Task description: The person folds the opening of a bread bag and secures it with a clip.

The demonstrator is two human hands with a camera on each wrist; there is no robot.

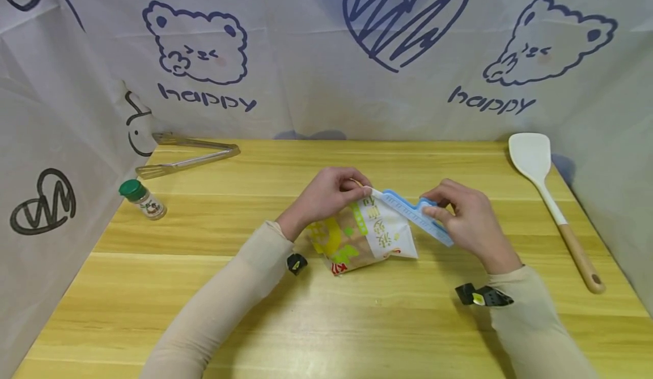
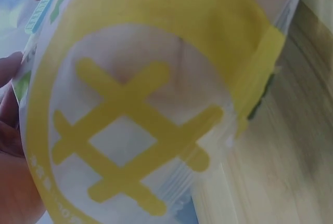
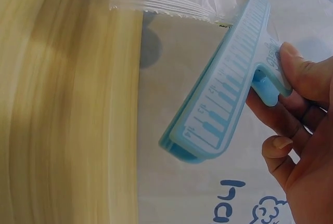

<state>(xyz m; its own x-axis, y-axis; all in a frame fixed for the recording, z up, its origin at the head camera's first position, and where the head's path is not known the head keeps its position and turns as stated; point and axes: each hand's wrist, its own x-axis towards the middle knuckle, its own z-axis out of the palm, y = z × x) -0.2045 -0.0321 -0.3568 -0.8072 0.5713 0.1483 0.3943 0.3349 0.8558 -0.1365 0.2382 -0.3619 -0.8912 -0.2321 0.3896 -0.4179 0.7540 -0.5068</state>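
Note:
A printed plastic food bag with yellow and green patterns is tilted above the middle of the table. My left hand pinches its upper edge near the left corner. A long light-blue bag clip lies along that edge, its far end overhanging the bag on the right. The right hand holds the clip by its handle, thumb on one side and fingers on the other, as the right wrist view shows. In the left wrist view the bag fills most of the picture and hides much of the left hand.
Metal tongs lie at the back left of the wooden table. A green-capped shaker jar is at the left edge. To the right lies a white spatula with a wooden handle. Printed cloth hangs behind.

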